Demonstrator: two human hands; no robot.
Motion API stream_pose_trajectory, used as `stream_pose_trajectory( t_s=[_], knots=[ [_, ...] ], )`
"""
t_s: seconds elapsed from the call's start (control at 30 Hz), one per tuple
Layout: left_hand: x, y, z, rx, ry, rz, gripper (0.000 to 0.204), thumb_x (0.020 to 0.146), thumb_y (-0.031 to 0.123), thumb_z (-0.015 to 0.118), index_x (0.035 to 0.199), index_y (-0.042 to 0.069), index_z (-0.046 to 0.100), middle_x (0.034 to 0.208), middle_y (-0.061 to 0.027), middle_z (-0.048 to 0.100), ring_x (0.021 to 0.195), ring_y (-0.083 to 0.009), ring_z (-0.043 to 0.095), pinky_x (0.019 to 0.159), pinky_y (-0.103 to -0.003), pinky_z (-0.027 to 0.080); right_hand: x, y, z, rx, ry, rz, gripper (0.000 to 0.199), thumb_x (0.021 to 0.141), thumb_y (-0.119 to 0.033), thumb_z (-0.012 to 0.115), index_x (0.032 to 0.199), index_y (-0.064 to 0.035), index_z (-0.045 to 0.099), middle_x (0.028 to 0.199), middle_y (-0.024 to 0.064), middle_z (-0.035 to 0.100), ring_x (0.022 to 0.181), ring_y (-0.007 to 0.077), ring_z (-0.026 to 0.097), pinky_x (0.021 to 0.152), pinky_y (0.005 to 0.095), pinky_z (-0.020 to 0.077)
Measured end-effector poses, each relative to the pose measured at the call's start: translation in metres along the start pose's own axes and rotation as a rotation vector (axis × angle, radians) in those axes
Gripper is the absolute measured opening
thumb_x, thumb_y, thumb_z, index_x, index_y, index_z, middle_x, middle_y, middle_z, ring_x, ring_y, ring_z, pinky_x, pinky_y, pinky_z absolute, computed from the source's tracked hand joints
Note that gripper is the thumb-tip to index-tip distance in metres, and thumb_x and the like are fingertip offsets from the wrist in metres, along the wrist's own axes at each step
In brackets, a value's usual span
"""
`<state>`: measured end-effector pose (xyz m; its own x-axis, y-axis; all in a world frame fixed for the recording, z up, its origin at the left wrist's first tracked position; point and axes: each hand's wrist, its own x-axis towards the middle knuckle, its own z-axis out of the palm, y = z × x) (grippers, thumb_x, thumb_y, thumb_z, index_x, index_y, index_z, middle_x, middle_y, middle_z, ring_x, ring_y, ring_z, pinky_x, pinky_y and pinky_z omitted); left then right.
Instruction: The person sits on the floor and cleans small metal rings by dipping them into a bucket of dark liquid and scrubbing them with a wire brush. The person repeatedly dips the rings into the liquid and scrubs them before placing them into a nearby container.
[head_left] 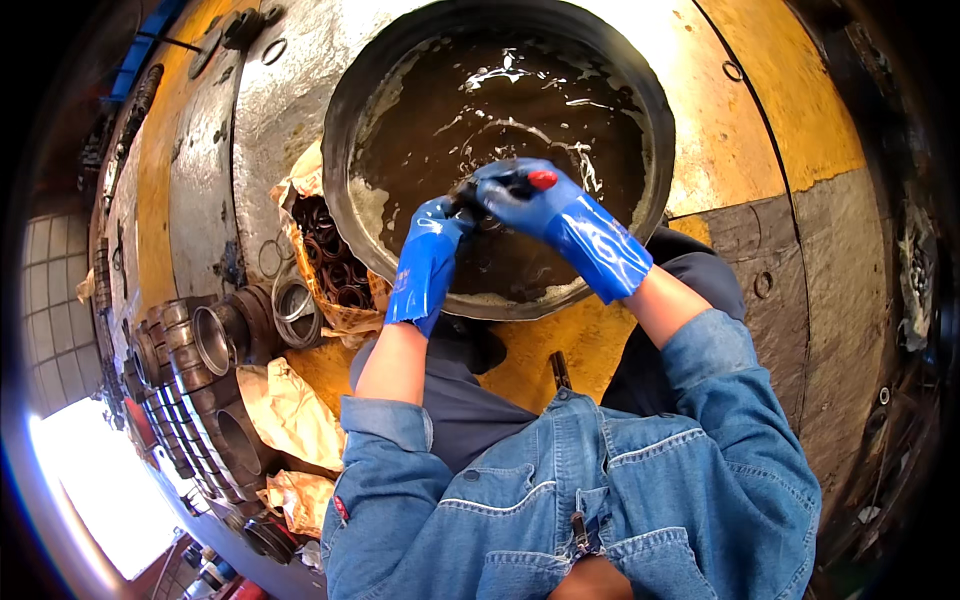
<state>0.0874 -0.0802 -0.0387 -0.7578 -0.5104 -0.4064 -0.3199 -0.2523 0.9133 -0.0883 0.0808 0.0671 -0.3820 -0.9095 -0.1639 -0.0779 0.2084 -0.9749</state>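
Both my hands wear long blue rubber gloves and meet above the near side of a wide round basin of murky brown liquid. My left hand is closed on a small dark piece, too hidden to name. Bent over the same spot, my right hand has its fingers closed against that piece. A red patch shows at this glove; I cannot tell whether it is part of a tool or of the glove. Ripples and bright reflections spread over the liquid beyond my fingers.
Beside the basin on the left lies an open paper sack full of dark rings. Stacked metal rings and crumpled brown paper sit further left. Single rings lie on the worn metal floor. My knees flank the basin's near edge.
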Motion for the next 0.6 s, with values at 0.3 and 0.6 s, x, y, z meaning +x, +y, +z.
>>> stream_pose_trajectory(
  t_s=[0.3, 0.6],
  knots=[
    [-0.020, 0.058, 0.034, 0.070, 0.133, -0.236, 0.034, 0.105, 0.025, 0.076, 0.131, 0.004, 0.074, 0.119, -0.0048, 0.081, 0.108, -0.0131, 0.073, 0.091, -0.031, 0.055, 0.012, 0.052, -0.029, -0.172, 0.424, 0.535, 0.049, 0.092, -0.046, 0.075, 0.111, -0.0005, 0.078, 0.098, 0.0185, 0.081, 0.093, 0.0312, 0.079, 0.086, 0.0406, 0.0601],
    [-0.027, 0.048, 0.033, -0.438, -0.013, -0.206, 0.053, 0.101, 0.022, 0.075, 0.148, 0.001, 0.062, 0.139, -0.0161, 0.070, 0.123, -0.0283, 0.070, 0.110, -0.047, 0.055, -0.008, 0.027, -0.016, 0.557, 0.267, 0.231, 0.037, 0.100, -0.038, 0.072, 0.111, -0.0033, 0.078, 0.092, 0.0043, 0.076, 0.085, 0.0136, 0.068, 0.079, 0.0309, 0.0528]
  ],
)
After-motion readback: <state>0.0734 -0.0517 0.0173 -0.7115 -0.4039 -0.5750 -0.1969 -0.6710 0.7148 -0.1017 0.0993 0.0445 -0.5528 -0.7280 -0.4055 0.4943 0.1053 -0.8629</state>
